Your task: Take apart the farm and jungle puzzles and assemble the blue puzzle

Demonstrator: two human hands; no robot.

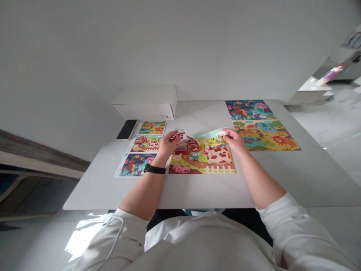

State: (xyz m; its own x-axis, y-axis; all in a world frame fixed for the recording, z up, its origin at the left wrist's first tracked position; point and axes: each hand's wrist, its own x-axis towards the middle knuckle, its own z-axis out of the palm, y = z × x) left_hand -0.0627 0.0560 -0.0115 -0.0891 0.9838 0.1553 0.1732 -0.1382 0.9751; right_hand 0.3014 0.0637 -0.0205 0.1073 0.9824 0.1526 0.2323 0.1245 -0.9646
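Observation:
A colourful farm jigsaw puzzle (201,160) lies on the white table (197,188) in front of me, its top edge partly lifted. My left hand (167,145) pinches a red barn piece (178,136) at the puzzle's upper left corner. My right hand (234,141) is closed on the pale green sky strip of pieces (212,134) at the upper right corner. A black band sits on my left wrist.
A sheet with three small puzzle pictures (142,148) lies to the left. Two finished puzzles (258,124) lie at the right back. A white box (146,101) and a black phone (126,129) are at the back left, by the wall.

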